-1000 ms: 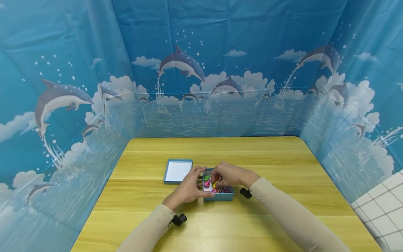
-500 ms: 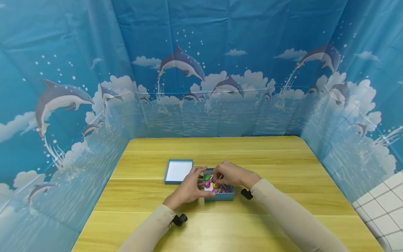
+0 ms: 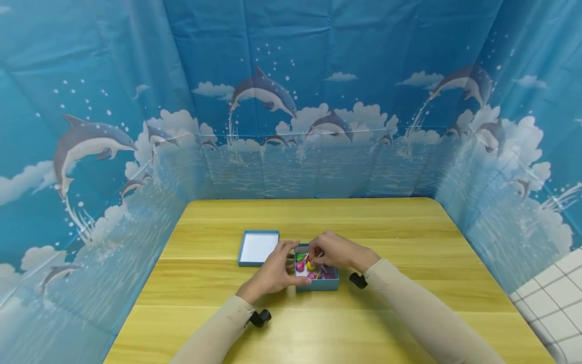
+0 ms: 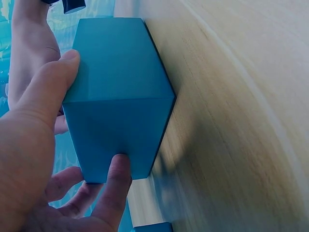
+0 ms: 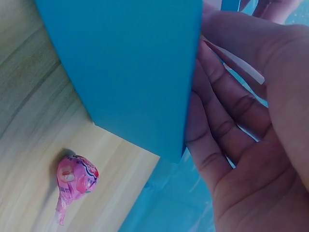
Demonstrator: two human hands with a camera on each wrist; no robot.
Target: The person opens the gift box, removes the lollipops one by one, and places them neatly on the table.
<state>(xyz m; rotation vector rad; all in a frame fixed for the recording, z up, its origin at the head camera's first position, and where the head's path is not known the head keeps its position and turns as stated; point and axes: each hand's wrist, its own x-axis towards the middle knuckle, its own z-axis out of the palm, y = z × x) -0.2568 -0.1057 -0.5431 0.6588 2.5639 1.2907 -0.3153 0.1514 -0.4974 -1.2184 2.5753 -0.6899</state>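
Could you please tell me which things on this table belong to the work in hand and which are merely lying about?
In the work:
- blue box, held at its corner by the left hand
- wrapped sweets in the box
- sweet stick in the grip of the right hand

Lying about:
- blue lid, open side up beside the box
- pink sweet on the wooden table

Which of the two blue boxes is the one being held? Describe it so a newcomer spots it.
On the wooden table, two shallow blue boxes sit side by side near the middle. It is the right-hand box, gripped at its near-left corner by the left hand, with the right hand over it. Unlike the empty box, it holds bright wrapped lollipops.
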